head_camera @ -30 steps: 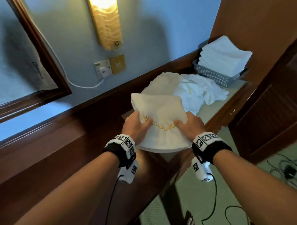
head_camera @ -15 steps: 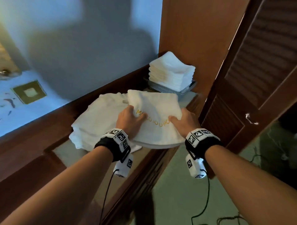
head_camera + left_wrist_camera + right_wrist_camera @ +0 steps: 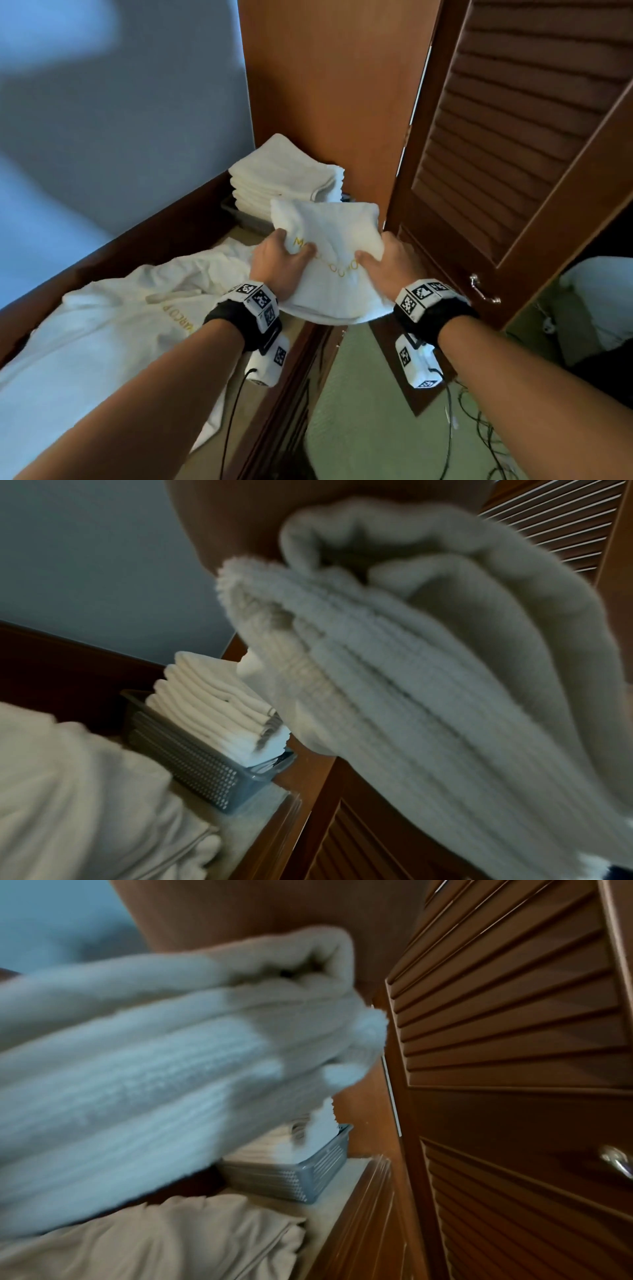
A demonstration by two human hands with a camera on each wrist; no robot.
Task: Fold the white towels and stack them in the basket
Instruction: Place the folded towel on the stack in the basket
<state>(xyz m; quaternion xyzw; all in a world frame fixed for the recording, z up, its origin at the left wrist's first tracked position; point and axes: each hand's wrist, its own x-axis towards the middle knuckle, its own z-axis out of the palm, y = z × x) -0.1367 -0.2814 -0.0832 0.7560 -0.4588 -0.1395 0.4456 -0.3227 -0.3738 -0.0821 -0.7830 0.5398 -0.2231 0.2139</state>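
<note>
Gold embroidered lettering runs across the folded white towel (image 3: pixel 329 246) held in the air by both hands. The left hand (image 3: pixel 277 263) covers part of the word's start and the right hand (image 3: pixel 390 263) part of its end; only a leading "M" and a few round letters like "O" can be made out, so the full wording cannot be read.

An unfolded white towel (image 3: pixel 113 329) lying on the bench carries the same gold embroidery, seen upside down, reading "MARCO P" before a fold hides what follows.

The wrist bands (image 3: pixel 258 298) carry black-and-white square code markers, with no readable words.
</note>
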